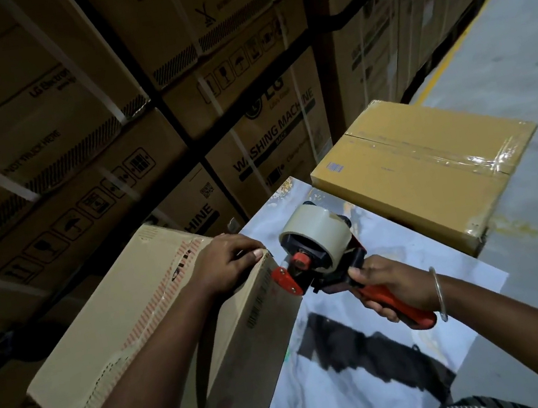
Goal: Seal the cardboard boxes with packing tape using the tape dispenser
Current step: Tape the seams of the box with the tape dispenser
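A long cardboard box with red dashed print lies at the left on a marbled table. My left hand rests on the box's far top corner, fingers bent over the edge. My right hand grips the red handle of a tape dispenser carrying a roll of clear tape. The dispenser's red nose touches the box's end face just below that corner. A second, flatter box sits at the table's far right, with clear tape across its top.
Tall stacks of strapped washing-machine cartons form a wall behind and to the left. Grey floor with a yellow line runs along the right. The table's near right edge drops off beside my right forearm.
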Demonstrator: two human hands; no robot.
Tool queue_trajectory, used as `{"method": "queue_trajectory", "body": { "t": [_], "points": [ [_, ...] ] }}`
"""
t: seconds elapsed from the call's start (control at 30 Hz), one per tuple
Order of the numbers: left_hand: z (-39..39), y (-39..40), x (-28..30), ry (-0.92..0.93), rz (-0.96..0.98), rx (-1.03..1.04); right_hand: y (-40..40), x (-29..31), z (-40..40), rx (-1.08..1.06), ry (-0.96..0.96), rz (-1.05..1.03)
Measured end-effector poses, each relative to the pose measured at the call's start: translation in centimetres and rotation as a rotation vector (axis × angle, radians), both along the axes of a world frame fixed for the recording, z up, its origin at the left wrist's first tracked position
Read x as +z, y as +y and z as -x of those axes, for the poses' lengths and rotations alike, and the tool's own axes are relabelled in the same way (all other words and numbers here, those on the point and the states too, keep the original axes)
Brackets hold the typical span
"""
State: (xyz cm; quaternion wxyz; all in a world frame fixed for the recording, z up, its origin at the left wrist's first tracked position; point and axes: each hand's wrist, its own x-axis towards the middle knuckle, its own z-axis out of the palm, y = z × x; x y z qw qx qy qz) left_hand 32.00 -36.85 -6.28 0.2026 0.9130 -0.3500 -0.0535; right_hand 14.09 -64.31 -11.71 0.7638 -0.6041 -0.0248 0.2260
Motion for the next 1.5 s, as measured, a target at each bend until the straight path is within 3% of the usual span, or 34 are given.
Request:
{"method": "queue_trajectory", "body": {
  "t": [0.2,0.4,0.77,1.2,1.5],
  "points": [
    [2.2,-4.4,0.6,0.025,-0.229,0.054,0.6,-1.4,-0.4,-0.034,0.005,0.018],
    [1.7,-4.3,0.2,0.037,-0.3,-0.01,0.4,-0.6,0.2,-0.026,0.025,0.017],
    [1.8,-3.9,-0.4,0.0,-0.296,-0.007,0.8,-1.6,0.9,-0.052,0.051,0.11],
    [2.3,-4.2,0.2,0.056,-0.229,0.034,2.4,-3.0,-0.1,-0.137,0.085,0.034],
    [2.0,-4.1,-0.1,0.048,-0.165,0.038,1.8,-3.5,-1.2,-0.071,0.097,-0.001]
  ]
}}
